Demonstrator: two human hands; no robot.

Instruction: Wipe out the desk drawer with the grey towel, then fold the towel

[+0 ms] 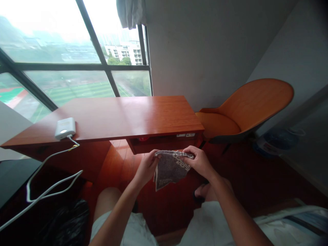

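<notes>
A grey-brown cloth (170,171) with a pale pattern hangs folded between my two hands, above the floor and in front of the desk. My left hand (150,165) pinches its upper left corner. At the upper right corner, my right hand (197,159) grips the folded edge between thumb and fingers. The top edge is stretched nearly level, and the lower part droops loosely, lower on the left side. Both hands are just below the near edge of the wooden desk (128,116).
A white box-shaped device (65,127) with a white cable (46,155) sits at the desk's left. An orange chair (256,106) stands right of the desk. A large water bottle (276,140) is by the wall. A black plastic bag (69,222) lies lower left.
</notes>
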